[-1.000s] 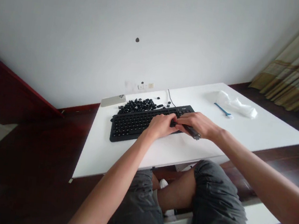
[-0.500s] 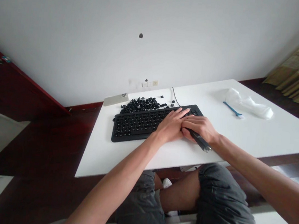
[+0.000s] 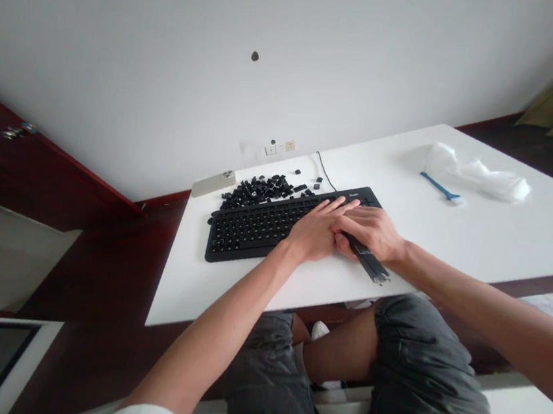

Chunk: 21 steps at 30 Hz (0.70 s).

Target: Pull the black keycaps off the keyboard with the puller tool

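A black keyboard [image 3: 248, 230] without its keycaps lies on the white table, and a pile of black keycaps [image 3: 258, 191] is heaped behind it. My left hand [image 3: 316, 231] rests on the keyboard's right part with its fingers spread. Beside it, partly touching it, my right hand [image 3: 371, 232] is wrapped round a black tool [image 3: 370, 262] whose metal-ended part points toward the table's front edge. The tool's other end and the keys beneath the hands are hidden.
A phone [image 3: 213, 183] lies at the table's back left. Some loose keycaps and a cable [image 3: 326, 171] are behind the keyboard. Toward the right back lie a blue brush [image 3: 439, 187] and a clear plastic bag [image 3: 479, 175]. The white table's [image 3: 179, 296] front edge is near my knees.
The camera view has shifted slightly. My right hand and the tool have tilted a little, and the keyboard's top right corner shows more. My left hand stays spread on the keyboard.
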Each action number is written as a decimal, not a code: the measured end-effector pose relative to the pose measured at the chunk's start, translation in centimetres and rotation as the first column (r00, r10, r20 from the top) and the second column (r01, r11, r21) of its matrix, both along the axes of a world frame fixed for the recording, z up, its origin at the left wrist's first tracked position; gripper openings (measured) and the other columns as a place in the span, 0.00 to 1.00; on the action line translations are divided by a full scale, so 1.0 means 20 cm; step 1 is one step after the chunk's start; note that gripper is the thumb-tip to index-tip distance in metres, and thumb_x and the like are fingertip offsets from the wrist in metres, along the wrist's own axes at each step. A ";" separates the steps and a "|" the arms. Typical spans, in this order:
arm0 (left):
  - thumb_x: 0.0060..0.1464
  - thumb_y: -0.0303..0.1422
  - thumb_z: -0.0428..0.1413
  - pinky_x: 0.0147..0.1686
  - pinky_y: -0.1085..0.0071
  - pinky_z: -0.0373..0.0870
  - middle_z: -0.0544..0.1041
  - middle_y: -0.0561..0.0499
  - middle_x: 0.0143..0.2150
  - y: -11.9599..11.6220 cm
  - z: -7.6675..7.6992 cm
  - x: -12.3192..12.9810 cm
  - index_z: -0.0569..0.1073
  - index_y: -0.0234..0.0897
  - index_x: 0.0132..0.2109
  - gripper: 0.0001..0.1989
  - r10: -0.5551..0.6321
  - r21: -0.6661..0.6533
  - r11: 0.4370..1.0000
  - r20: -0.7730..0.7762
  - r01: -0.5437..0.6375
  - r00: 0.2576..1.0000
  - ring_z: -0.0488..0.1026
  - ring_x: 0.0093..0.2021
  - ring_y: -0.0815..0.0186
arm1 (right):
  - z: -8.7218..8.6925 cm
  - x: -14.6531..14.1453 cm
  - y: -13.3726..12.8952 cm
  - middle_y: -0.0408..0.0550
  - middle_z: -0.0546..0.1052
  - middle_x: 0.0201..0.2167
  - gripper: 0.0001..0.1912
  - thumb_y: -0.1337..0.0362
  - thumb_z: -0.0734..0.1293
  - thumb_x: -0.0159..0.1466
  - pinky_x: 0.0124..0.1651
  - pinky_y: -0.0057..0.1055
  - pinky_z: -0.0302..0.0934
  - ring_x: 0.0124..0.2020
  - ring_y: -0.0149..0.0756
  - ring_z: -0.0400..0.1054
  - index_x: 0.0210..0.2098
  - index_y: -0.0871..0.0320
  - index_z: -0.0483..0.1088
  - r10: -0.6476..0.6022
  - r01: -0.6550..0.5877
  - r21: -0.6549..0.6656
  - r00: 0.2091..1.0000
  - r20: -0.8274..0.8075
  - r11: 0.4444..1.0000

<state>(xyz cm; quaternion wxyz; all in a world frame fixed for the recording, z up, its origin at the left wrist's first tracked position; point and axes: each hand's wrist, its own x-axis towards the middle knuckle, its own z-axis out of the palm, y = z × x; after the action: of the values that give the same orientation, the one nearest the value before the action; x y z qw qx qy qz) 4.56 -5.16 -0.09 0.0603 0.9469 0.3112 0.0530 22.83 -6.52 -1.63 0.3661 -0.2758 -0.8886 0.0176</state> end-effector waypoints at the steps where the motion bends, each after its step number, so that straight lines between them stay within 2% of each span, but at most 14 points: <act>1: 0.70 0.29 0.46 0.80 0.58 0.46 0.52 0.49 0.81 0.00 0.00 0.00 0.55 0.35 0.78 0.32 0.002 0.004 1.000 0.002 -0.002 1.000 0.45 0.81 0.58 | 0.00 0.00 0.00 0.46 0.75 0.27 0.06 0.64 0.63 0.64 0.39 0.37 0.63 0.30 0.39 0.69 0.30 0.50 0.67 -0.002 0.002 0.003 1.000 -0.001 1.000; 8: 0.72 0.29 0.45 0.78 0.59 0.50 0.56 0.48 0.80 0.01 -0.04 0.01 0.60 0.34 0.76 0.28 -0.047 0.055 0.998 0.059 0.044 0.997 0.49 0.80 0.57 | 0.00 0.02 -0.03 0.45 0.73 0.25 0.08 0.62 0.62 0.67 0.39 0.38 0.63 0.28 0.38 0.67 0.30 0.50 0.66 -0.023 0.024 0.014 0.999 -0.032 1.000; 11: 0.73 0.30 0.46 0.76 0.61 0.54 0.67 0.43 0.75 0.00 -0.02 0.00 0.68 0.32 0.70 0.22 -0.058 0.099 0.994 0.100 0.048 0.993 0.59 0.76 0.58 | 0.02 0.02 -0.04 0.45 0.73 0.25 0.08 0.61 0.63 0.67 0.37 0.37 0.61 0.27 0.38 0.65 0.31 0.50 0.66 -0.068 0.069 0.012 0.993 -0.093 0.998; 14: 0.77 0.37 0.45 0.67 0.60 0.66 0.78 0.44 0.60 -0.03 0.02 0.00 0.74 0.36 0.62 0.19 0.102 0.088 0.989 0.165 -0.117 0.981 0.71 0.63 0.56 | 0.03 0.02 -0.03 0.45 0.73 0.26 0.05 0.60 0.62 0.68 0.35 0.37 0.59 0.26 0.38 0.64 0.34 0.51 0.65 -0.241 0.240 -0.027 0.953 -0.183 0.970; 16: 0.78 0.41 0.43 0.61 0.61 0.69 0.81 0.46 0.54 -0.04 0.03 -0.01 0.76 0.40 0.60 0.20 0.196 0.031 0.978 0.188 -0.205 0.962 0.74 0.57 0.57 | 0.03 0.02 -0.02 0.46 0.74 0.27 0.04 0.60 0.61 0.68 0.34 0.36 0.59 0.26 0.38 0.65 0.37 0.51 0.65 -0.390 0.379 -0.093 0.889 -0.242 0.921; 19: 0.78 0.38 0.44 0.61 0.65 0.68 0.81 0.48 0.55 -0.03 0.05 -0.03 0.76 0.41 0.59 0.18 0.221 -0.017 0.974 0.279 -0.225 0.934 0.75 0.57 0.60 | 0.04 0.04 0.00 0.48 0.76 0.30 0.04 0.60 0.60 0.69 0.36 0.35 0.59 0.29 0.40 0.68 0.39 0.52 0.65 -0.528 0.495 -0.184 0.789 -0.314 0.849; 21: 0.77 0.36 0.46 0.61 0.67 0.67 0.81 0.47 0.58 0.02 0.07 -0.07 0.75 0.40 0.60 0.16 0.236 0.014 0.966 0.361 -0.258 0.902 0.75 0.59 0.61 | 0.04 0.06 0.02 0.49 0.77 0.31 0.05 0.59 0.60 0.70 0.36 0.36 0.59 0.30 0.41 0.69 0.40 0.52 0.66 -0.583 0.534 -0.236 0.736 -0.344 0.812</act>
<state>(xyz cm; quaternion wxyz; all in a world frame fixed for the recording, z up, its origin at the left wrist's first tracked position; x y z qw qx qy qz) 3.24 -4.72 1.25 0.0796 0.8759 0.4106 0.2404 24.06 -6.20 -0.80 0.5109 -0.5419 -0.6671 0.0167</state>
